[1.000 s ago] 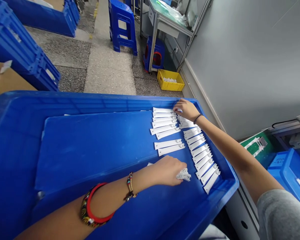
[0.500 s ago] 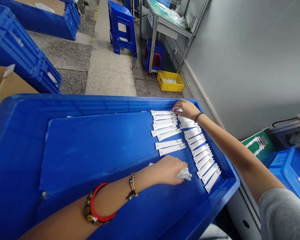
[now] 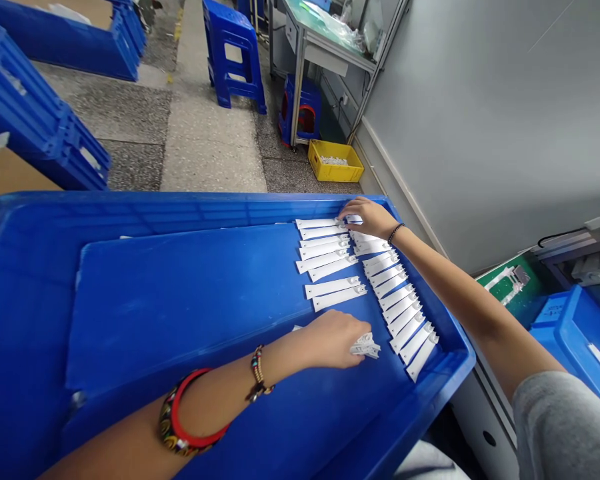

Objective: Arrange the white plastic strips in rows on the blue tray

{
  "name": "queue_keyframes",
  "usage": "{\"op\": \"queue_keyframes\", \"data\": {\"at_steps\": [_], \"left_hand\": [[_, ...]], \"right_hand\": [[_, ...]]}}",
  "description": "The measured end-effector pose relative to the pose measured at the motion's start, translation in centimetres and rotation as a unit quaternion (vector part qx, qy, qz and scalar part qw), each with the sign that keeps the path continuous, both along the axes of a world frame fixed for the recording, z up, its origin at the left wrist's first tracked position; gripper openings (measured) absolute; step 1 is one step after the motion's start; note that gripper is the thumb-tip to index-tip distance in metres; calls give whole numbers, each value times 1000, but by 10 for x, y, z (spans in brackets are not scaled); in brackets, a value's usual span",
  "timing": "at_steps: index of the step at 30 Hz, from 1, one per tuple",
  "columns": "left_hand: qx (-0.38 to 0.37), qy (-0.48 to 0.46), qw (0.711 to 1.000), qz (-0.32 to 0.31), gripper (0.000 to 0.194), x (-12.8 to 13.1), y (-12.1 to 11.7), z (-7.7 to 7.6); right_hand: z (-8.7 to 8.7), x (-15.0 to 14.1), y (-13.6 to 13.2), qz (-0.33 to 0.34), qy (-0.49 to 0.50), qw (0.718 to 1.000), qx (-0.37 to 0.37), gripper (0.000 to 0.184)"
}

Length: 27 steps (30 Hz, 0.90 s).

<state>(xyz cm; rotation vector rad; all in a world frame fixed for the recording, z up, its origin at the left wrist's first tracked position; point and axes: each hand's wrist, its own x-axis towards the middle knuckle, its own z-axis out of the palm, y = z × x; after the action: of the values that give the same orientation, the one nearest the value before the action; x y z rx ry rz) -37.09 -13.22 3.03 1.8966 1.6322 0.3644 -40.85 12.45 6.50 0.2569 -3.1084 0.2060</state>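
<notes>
Speckled concrete floor running away past 2 blue plastic stools, a yellow crate of small white parts and stacked blue crates, with a grey wall along the right side. Nearer, a large blue plastic tray lined with a blue board. White plastic strips laid side by side near the tray's far right corner, more of them fanned in a slanting row down the right edge, 2 lying apart near the middle. Left hand, wearing a red bangle and a beaded bracelet, low on the tray, left fingers closed on a small bunch of white plastic pieces. Right hand at the top of the rows, right fingers bent down touching the strips; any grip impossible to tell.
</notes>
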Motion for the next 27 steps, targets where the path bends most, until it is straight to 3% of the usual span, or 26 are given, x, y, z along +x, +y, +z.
{"op": "queue_keyframes", "data": {"at_steps": [7, 14, 21, 27], "left_hand": [[11, 7, 1000, -7, 13, 0, 1, -12], [-15, 16, 1000, -6, 12, 0, 2, -3], [-16, 7, 1000, 0, 13, 0, 2, -1], [-26, 9, 1000, -5, 14, -1, 2, 3]], "right_hand": [[1, 23, -12, 41, -40, 998, -20, 17], [-4, 29, -14, 24, -3, 1000, 6, 13], [-1, 51, -21, 102, -60, 992, -36, 27], [-8, 54, -30, 87, -48, 995, -21, 25]]}}
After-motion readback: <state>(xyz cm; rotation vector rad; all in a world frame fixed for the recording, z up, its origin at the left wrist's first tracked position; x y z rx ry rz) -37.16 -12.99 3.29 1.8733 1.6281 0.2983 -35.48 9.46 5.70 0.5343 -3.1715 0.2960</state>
